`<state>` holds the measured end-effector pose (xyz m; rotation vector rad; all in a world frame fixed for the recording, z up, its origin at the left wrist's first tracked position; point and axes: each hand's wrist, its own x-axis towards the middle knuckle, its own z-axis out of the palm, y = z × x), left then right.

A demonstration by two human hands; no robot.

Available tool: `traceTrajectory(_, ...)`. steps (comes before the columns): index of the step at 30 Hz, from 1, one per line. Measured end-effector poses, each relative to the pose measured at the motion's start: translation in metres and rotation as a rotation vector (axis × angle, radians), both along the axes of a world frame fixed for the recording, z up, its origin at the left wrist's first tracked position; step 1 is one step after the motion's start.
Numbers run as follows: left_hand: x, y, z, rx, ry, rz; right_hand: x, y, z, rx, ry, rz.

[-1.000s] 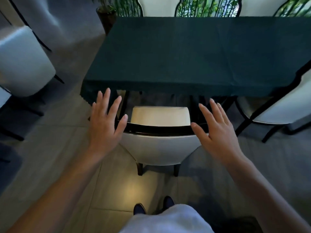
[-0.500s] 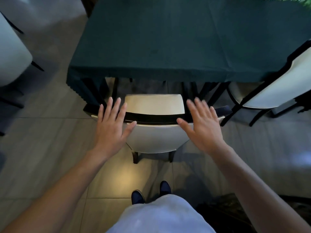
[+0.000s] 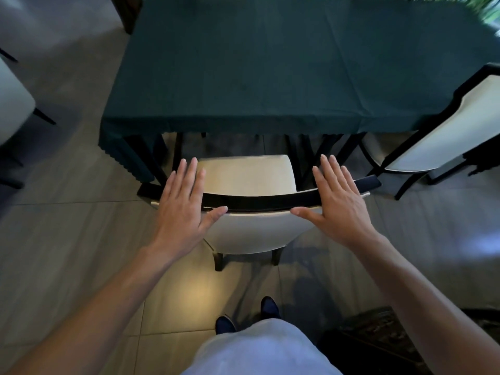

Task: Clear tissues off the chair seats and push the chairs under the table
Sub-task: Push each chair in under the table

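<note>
the left hand (image 3: 181, 209) and right hand (image 3: 341, 209) lie flat, fingers straight, on the black top rail of the cream dining chair (image 3: 247, 228), one toward each end, grasping nothing. the chair's seat is partly under the near edge of the table (image 3: 270, 63), covered in a dark green tablecloth. a second cream chair (image 3: 443, 136) stands at the right.

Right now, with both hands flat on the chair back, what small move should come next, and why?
Probably push forward: the left hand and right hand lie open on the chair back, no tissue shows on the seat, and the seat still sticks out from the table.
</note>
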<state>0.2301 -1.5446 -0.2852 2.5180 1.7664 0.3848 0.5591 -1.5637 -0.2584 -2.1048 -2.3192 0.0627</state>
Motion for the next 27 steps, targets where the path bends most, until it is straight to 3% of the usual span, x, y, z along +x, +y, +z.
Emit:
traceTrajectory(16,-0.056,0.05,0.002,-0.049,0.071,-0.063,-0.056,0.019,-0.002,0.065,0.024,-0.084)
traceTrajectory(23,-0.048,0.108,0.024,-0.005,0.049,-0.06,-0.055,0.07,0.015,0.11,0.053,-0.238)
traceTrajectory(27,-0.055,0.138,0.03,0.019,0.025,-0.083,-0.06,0.098,0.019,0.133,0.064,-0.224)
